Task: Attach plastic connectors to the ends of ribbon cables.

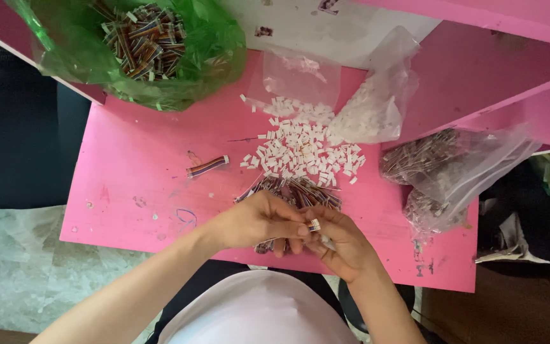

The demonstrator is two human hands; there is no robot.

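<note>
A small white plastic connector with short multicoloured wires [314,225] is being pinched between left hand [259,220] and right hand [345,245], at the pink desk's [135,185] near edge; it is best being kept level, with fingertips close.

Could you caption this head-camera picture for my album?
Both hands pinch a small white connector above wire bundles on a pink table.

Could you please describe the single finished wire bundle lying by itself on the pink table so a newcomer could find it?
Start at the pink table and find the heap of small white connector housings at its middle. Left of that heap lies one short multicoloured ribbon wire bundle with a white tip. Unlike the others, it lies alone, outside every bag and pile.
</note>
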